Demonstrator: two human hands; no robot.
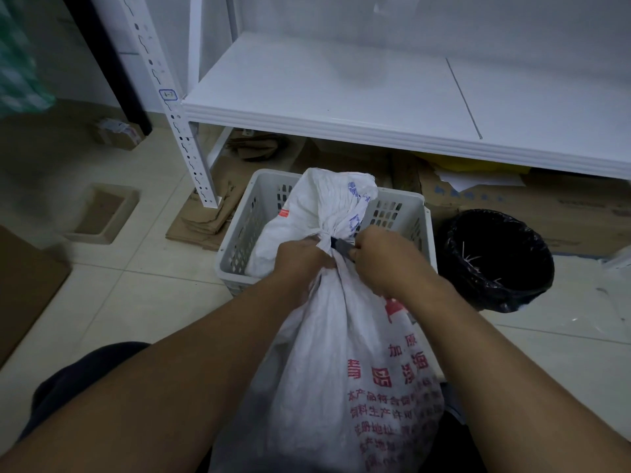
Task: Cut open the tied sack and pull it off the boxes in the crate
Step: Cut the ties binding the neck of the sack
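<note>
Head view looks down on a white woven sack (345, 353) printed in red, its tied neck leaning over the near rim of a pale perforated plastic crate (239, 240). The left hand (302, 259) is clenched around the neck just below the knot; the right hand (382, 259) grips a dark blade (339, 245) pressed against the tie. A bin lined with black plastic (496, 261) stands right of the crate, flattened cardboard (211, 213) lies under the white shelf (341, 97), and the floor is pale tile (153, 302).
</note>
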